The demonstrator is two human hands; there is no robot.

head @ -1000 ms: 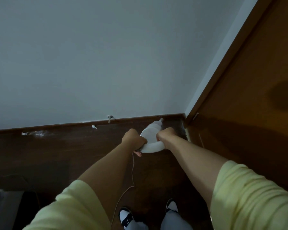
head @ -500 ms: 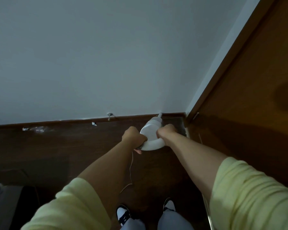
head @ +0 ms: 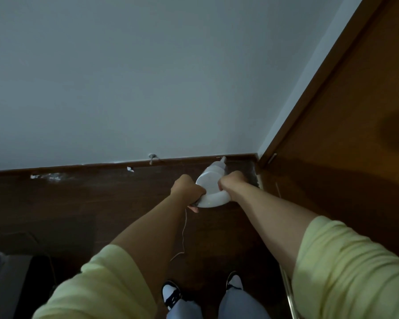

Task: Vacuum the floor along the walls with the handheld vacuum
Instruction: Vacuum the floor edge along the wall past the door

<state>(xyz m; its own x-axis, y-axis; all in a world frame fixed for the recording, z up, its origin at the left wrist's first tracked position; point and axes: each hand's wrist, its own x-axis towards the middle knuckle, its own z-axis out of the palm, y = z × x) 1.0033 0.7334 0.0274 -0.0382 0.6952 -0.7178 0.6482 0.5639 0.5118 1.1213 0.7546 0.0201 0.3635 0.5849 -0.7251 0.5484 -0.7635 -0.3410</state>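
One white handheld vacuum (head: 211,184) points its nozzle at the skirting board (head: 101,166) by the corner. Two hands hold it: the left hand (head: 186,189) grips its rear, the right hand (head: 231,181) grips its side. One cord (head: 183,238) hangs above two shoes (head: 171,293).

Pale yellow sleeves (head: 346,268) pushed up past the elbows, forearms bare; light grey trousers (head: 237,303); black-and-white sneakers (head: 171,293) on both feet.
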